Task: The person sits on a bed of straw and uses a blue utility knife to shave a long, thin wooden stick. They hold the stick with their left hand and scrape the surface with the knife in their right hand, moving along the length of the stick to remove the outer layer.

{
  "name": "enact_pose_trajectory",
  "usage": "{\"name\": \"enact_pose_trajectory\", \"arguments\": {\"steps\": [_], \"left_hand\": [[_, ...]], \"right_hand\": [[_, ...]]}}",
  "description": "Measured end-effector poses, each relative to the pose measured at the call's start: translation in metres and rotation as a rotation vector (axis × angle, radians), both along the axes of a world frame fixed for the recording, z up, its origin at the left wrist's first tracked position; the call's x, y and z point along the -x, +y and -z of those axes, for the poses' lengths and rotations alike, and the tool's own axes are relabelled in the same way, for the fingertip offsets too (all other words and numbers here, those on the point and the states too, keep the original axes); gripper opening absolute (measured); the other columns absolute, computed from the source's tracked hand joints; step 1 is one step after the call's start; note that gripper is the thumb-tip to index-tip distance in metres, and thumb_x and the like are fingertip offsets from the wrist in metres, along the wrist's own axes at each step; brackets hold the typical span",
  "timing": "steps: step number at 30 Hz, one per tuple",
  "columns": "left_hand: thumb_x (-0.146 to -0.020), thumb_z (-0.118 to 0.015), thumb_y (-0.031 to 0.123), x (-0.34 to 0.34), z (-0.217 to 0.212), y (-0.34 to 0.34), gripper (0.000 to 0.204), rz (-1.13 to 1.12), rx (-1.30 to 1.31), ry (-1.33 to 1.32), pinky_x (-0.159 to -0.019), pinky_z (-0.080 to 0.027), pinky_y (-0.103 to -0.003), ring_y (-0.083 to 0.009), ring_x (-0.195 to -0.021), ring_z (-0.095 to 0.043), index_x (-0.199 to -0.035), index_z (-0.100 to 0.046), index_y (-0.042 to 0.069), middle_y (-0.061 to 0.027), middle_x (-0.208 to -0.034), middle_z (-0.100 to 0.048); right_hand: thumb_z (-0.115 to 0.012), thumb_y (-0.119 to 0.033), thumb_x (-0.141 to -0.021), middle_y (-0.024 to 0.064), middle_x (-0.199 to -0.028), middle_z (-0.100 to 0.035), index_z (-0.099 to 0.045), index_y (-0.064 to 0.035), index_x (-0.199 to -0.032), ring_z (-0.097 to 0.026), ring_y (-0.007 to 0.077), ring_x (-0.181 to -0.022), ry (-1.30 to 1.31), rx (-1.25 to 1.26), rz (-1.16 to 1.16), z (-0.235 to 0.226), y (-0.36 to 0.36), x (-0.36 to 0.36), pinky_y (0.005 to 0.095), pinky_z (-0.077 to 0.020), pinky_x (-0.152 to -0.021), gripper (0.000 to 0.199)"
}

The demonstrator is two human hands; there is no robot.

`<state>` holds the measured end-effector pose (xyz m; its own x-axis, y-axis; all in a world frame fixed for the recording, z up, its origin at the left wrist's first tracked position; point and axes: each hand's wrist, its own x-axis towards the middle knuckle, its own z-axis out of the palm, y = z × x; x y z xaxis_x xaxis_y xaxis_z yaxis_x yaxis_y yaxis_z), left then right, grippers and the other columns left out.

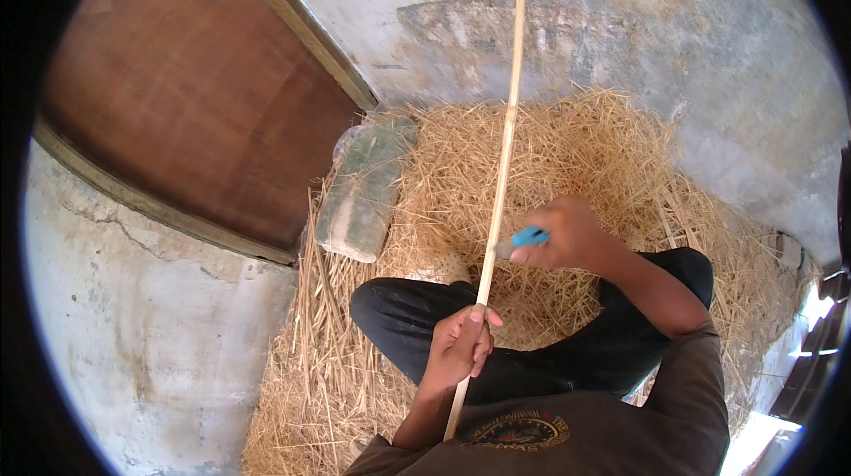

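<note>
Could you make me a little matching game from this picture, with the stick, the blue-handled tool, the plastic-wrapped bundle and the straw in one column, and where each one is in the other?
Things:
1. long pale stick
2. blue-handled tool
3. plastic-wrapped bundle
4. straw

Places:
A. lies beside the brown wooden door
B. spread over the floor under the seated person
C. gripped near its lower end by the left hand
D. held in the right hand, against the stick

Pairs: 1-C, 2-D, 3-A, 4-B

A long stick (502, 148) stands over the straw pile (585, 157). A stone block (363, 188) lies left of it, beside the door (191, 90).
</note>
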<state>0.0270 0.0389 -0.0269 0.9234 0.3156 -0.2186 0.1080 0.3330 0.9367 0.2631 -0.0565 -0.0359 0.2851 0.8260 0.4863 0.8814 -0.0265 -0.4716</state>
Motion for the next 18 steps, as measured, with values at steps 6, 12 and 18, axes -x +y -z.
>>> {"name": "enact_pose_trajectory", "arguments": {"steps": [6, 12, 18], "left_hand": [[-0.103, -0.03, 0.027, 0.003, 0.002, -0.009, 0.034, 0.051, 0.002, -0.01, -0.036, -0.03, -0.02, -0.0058, -0.035, -0.032, -0.081, -0.044, 0.006, 0.0015, -0.049, -0.037], [-0.103, -0.028, 0.03, 0.007, 0.003, -0.013, 0.035, 0.064, 0.311, -0.053, -0.039, -0.025, -0.023, -0.0076, -0.034, -0.023, -0.078, -0.04, 0.008, 0.001, -0.047, -0.032], [-0.103, -0.029, 0.033, 0.004, -0.006, -0.006, 0.037, 0.103, 0.485, -0.016, -0.041, -0.024, -0.024, -0.008, -0.033, -0.021, -0.077, -0.039, 0.009, 0.0011, -0.046, -0.03]], "right_hand": [[-0.057, -0.072, -0.072, 0.0078, -0.044, -0.049, -0.058, -0.0085, -0.055, -0.052, 0.0257, -0.04, 0.081, 0.113, 0.168, 0.002, 0.005, -0.001, 0.0384, -0.0412, -0.043, 0.066], [-0.063, -0.069, -0.07, 0.0042, -0.041, -0.044, -0.051, -0.0104, -0.051, -0.049, 0.0209, -0.036, -0.132, 0.049, 0.062, 0.011, 0.001, 0.019, 0.0347, -0.0377, -0.038, 0.063], [-0.055, -0.075, -0.07, 0.0087, -0.047, -0.053, -0.062, -0.0084, -0.059, -0.055, 0.0255, -0.043, -0.13, 0.155, 0.203, 0.003, 0.005, -0.002, 0.039, -0.0435, -0.045, 0.068]]}}
